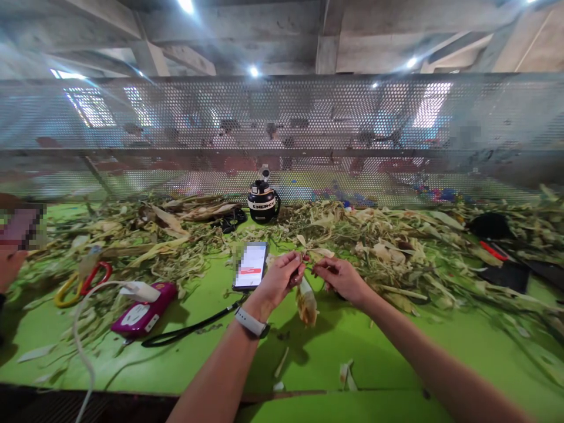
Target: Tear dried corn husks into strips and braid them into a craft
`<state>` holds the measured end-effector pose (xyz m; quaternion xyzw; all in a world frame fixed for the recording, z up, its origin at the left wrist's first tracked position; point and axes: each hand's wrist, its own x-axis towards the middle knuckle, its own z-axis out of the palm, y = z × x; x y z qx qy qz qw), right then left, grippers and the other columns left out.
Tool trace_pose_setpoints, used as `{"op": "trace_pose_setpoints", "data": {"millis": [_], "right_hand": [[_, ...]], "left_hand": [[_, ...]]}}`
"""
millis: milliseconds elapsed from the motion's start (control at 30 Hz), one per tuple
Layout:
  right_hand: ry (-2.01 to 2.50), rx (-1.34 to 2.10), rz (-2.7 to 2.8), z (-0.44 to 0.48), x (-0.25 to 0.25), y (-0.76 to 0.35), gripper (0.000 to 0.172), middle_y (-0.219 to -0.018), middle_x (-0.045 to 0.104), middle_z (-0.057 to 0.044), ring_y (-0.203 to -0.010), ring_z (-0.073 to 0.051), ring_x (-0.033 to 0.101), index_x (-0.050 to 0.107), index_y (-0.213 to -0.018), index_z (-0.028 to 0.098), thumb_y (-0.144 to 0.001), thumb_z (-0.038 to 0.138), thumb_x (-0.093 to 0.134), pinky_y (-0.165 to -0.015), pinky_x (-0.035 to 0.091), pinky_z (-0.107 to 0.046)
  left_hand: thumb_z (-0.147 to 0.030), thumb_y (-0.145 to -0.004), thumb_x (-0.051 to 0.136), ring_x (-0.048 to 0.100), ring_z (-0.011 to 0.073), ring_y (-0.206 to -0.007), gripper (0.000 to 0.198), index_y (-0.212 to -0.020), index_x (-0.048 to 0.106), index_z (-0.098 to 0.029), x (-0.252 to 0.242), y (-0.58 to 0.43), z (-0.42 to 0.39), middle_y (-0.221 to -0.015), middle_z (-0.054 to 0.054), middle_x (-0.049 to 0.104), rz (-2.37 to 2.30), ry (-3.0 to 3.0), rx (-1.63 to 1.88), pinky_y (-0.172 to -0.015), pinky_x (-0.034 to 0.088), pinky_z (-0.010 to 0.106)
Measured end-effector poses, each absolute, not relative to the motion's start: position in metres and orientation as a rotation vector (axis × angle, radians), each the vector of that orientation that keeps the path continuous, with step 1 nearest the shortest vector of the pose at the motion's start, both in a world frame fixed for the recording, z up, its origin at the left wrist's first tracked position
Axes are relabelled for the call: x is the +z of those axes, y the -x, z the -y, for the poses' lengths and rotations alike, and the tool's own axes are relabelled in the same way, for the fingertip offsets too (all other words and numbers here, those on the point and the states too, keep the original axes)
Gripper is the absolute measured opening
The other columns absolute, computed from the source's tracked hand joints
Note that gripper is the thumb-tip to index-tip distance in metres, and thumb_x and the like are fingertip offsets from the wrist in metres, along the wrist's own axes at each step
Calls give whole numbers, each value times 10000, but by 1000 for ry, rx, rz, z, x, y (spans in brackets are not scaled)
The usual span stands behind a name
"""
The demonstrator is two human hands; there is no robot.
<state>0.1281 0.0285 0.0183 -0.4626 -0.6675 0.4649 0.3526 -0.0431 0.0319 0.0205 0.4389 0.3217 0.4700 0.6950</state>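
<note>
My left hand (285, 271), with a light-coloured watch on the wrist, is closed in a pinch above the green table (352, 358). From its fingers hangs a pale bundle of dried corn husk (307, 304) with a browned lower end. Beside it, my right hand (338, 276) has its thumb and fingers pinched close together at a thin piece of husk (321, 252); its exact hold is partly hidden. A phone (250, 265) with a lit screen lies just left of my left hand.
Loose husk strips (388, 252) cover the table's back. A black bottle (262, 201) stands before a perforated metal screen (304, 129). Leftward lie a purple power strip (143, 311) with white charger (140, 291), and red and yellow handles (94, 277). Another person's hand (11, 264) shows.
</note>
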Motion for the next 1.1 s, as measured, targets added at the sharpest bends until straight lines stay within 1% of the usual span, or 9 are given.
{"op": "trace_pose_setpoints", "data": {"millis": [133, 300, 400, 600, 700, 767, 933, 1000, 1100], "right_hand": [[1254, 1077, 1866, -18, 21, -130, 393, -571, 534, 24, -431, -108, 472, 578, -797, 192, -826, 566, 460, -449, 348, -236], [1310, 437, 2192, -1, 34, -129, 330, -743, 669, -43, -653, -152, 586, 661, -821, 183, -917, 387, 420, -598, 373, -247], [1278, 145, 2281, 2, 37, -133, 306, -833, 702, -52, -718, -154, 609, 690, -860, 199, -934, 321, 420, -630, 372, -241], [1077, -236, 2353, 6, 39, -150, 245, -707, 673, -44, -690, -159, 565, 711, -849, 194, -918, 249, 482, -655, 374, -272], [1005, -254, 2299, 12, 45, -157, 229, -707, 688, -51, -721, -173, 579, 714, -846, 187, -911, 235, 499, -731, 410, -315], [982, -132, 2247, 15, 50, -161, 225, -735, 702, -55, -733, -169, 605, 712, -851, 183, -912, 242, 503, -761, 444, -323], [1023, 302, 2208, 19, 67, -172, 248, -756, 705, -51, -647, -126, 629, 704, -863, 169, -919, 288, 494, -582, 487, -222], [970, 276, 2301, 17, 80, -177, 252, -720, 701, -42, -623, -120, 625, 715, -844, 171, -910, 301, 509, -564, 476, -214], [918, 83, 2413, 6, 105, -183, 234, -700, 706, -25, -578, -108, 609, 733, -844, 193, -895, 302, 533, -526, 423, -209]], "left_hand": [[-388, -752, 615, 333, 46, -431, 262, -683, 509, -159, 18, 43, -34, -520, -55, 437, -882, -1187, 1075, -432, 227, 179], [-344, -840, 466, 380, 76, -444, 242, -655, 465, -186, 13, 41, -36, -531, -38, 477, -1076, -1504, 1064, -466, 296, 210], [-344, -867, 409, 419, 93, -469, 253, -667, 455, -195, 9, 42, -38, -551, -30, 503, -1130, -1638, 1044, -496, 327, 224], [-353, -894, 354, 461, 126, -517, 266, -691, 447, -209, 9, 43, -38, -570, -25, 518, -1272, -1795, 1047, -550, 349, 254], [-330, -899, 340, 473, 132, -537, 276, -672, 439, -209, 13, 42, -36, -567, -23, 515, -1315, -1850, 1056, -575, 344, 261], [-322, -903, 339, 481, 134, -555, 279, -669, 439, -207, 14, 42, -34, -568, -21, 517, -1332, -1892, 1073, -591, 340, 262], [-326, -907, 359, 478, 131, -562, 236, -742, 467, -197, 14, 42, -32, -591, -21, 535, -1318, -1964, 1051, -591, 330, 259], [-326, -905, 370, 467, 128, -557, 210, -789, 483, -192, 14, 43, -30, -596, -24, 529, -1304, -1989, 994, -577, 320, 254], [-318, -904, 381, 433, 117, -557, 215, -816, 525, -185, 17, 44, -24, -601, -29, 497, -1211, -2086, 867, -560, 299, 244]]}}
